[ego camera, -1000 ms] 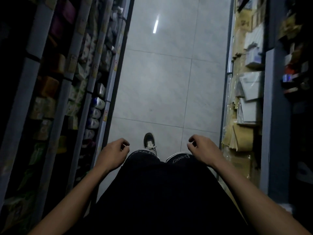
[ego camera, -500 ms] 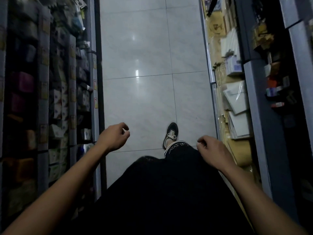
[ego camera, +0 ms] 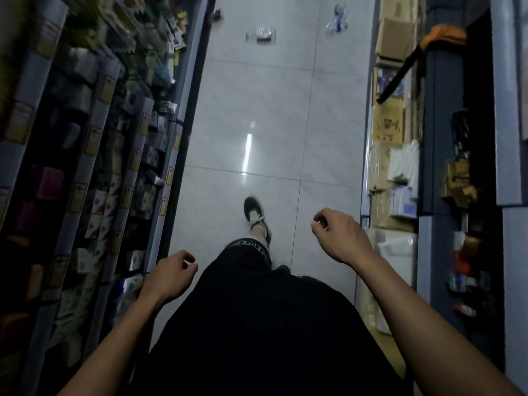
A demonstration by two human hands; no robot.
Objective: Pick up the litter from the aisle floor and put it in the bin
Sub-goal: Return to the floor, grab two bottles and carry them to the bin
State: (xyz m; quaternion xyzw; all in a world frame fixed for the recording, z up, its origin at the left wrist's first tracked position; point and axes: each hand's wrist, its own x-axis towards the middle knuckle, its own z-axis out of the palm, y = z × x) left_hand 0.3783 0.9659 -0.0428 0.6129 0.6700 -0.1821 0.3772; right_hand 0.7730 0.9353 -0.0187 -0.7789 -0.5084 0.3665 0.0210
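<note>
Three bits of litter lie far ahead on the pale tiled aisle floor [ego camera: 274, 115]: a crumpled silver wrapper [ego camera: 261, 34], a clear plastic wrapper with blue print [ego camera: 337, 17] to its right, and a small dark scrap [ego camera: 216, 15] by the left shelf base. My left hand [ego camera: 168, 277] hangs low at the left with loosely curled fingers and holds nothing. My right hand [ego camera: 340, 234] is raised a little higher on the right, fingers also loosely curled and empty. No bin is in view.
Stocked shelves [ego camera: 94, 144] line the left side of the narrow aisle. Cardboard boxes and paper stacks [ego camera: 393, 132] line the right, with a black umbrella [ego camera: 400, 72] leaning out. My foot in a dark shoe [ego camera: 253, 210] is stepping forward on the tiles.
I have walked forward along the aisle and the view has tilted up, bringing the litter into sight at the top. My right hand has risen; my left has dropped slightly.
</note>
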